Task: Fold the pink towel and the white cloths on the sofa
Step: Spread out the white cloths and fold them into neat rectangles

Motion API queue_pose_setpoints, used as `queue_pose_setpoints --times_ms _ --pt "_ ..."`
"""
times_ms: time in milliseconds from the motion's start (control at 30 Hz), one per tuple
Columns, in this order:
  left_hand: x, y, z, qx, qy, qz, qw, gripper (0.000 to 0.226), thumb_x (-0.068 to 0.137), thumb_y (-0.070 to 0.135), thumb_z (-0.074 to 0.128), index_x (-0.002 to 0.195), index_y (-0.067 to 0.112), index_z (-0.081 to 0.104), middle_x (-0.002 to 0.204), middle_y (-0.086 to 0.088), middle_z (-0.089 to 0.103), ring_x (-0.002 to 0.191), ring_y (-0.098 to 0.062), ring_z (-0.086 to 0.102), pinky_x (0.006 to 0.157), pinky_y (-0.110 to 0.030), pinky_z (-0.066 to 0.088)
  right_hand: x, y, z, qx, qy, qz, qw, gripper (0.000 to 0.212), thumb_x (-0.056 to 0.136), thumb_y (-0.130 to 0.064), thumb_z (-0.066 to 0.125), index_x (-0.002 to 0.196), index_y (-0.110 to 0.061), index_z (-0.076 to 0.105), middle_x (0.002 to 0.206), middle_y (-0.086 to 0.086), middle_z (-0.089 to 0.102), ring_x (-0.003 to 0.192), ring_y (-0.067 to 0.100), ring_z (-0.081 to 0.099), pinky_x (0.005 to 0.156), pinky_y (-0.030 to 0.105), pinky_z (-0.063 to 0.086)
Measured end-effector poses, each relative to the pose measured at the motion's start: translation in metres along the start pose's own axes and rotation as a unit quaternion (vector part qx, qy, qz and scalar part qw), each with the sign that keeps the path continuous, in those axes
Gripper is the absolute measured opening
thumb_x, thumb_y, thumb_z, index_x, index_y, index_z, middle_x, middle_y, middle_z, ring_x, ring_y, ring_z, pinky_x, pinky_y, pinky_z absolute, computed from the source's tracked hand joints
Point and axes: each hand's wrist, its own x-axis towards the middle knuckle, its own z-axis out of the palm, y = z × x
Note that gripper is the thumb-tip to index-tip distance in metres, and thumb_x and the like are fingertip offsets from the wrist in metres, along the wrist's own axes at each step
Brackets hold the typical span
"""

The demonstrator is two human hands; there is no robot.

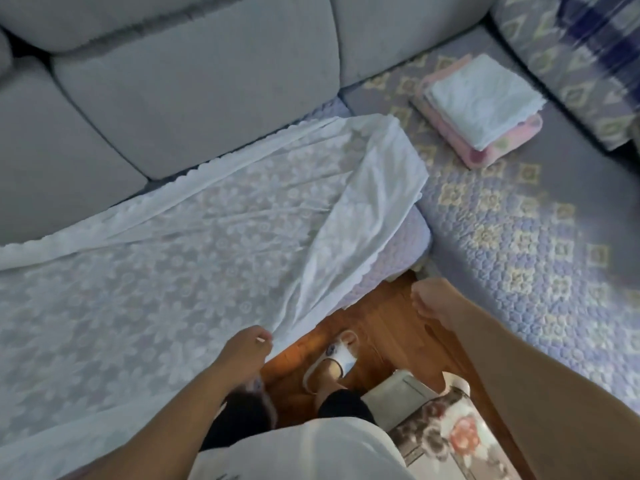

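L hand (246,346) pinches lace cloth (180,244), R hand (431,299) curled

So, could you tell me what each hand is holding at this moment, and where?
The left hand pinches the white lace cloth at its near edge. The right hand is curled, holding nothing.

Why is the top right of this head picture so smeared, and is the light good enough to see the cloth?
Head view: the sofa arm at top right is streaked by motion blur; wide-angle bending curves the cushions. The light is dim and bluish, yet the lace cloth and its pattern read clearly, as does the left hand pinching its edge. The floor shows a warm glow.
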Motion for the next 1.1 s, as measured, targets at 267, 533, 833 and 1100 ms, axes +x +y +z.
queue_pose_setpoints --times_ms 267,533,833,1100 --pt "0.040 0.128 -0.002 -0.064 -0.005 -0.002 0.998 0.014 0.099 0.023 0.052 0.106 0.024 0.064 0.102 0.000 0.069 0.087 -0.016 0.069 0.074 -0.028 0.054 0.040 -0.049 -0.042 0.063 -0.003 0.054 0.997 0.017 0.099 -0.014 0.056 0.083 -0.012 0.060 0.096 0.012 0.067 0.081 0.021 0.064 0.096 0.041 0.057" --pt "0.077 0.230 0.003 -0.094 0.008 -0.021 0.995 0.016 0.096 0.016 0.054 0.104 0.023 0.067 0.093 0.000 0.074 0.085 -0.020 0.073 0.076 -0.029 0.055 0.177 -0.116 -0.075 0.100 -0.052 0.077 0.991 0.017 0.094 -0.012 0.061 0.108 -0.003 0.065 0.089 0.010 0.065 0.077 0.022 0.062 0.070 0.034 0.054" --pt "0.194 0.305 0.087 -0.044 0.031 -0.043 0.998 0.020 0.095 0.025 0.055 0.111 0.032 0.063 0.110 0.012 0.066 0.097 -0.008 0.063 0.076 -0.021 0.046 0.295 -0.189 -0.051 0.121 -0.013 0.039 0.992 0.027 0.094 -0.019 0.057 0.113 -0.002 0.065 0.078 0.004 0.056 0.067 0.019 0.053 0.058 0.030 0.045" --pt "0.212 0.373 0.149 0.070 0.175 0.120 0.975 0.046 0.090 0.021 0.061 0.133 0.032 0.051 0.116 0.011 0.061 0.104 -0.014 0.062 0.084 -0.018 0.044 0.191 -0.164 -0.114 0.289 -0.228 0.003 0.930 0.013 0.088 -0.017 0.066 0.085 -0.012 0.077 0.095 0.019 0.075 0.083 0.025 0.072 0.085 0.042 0.053"
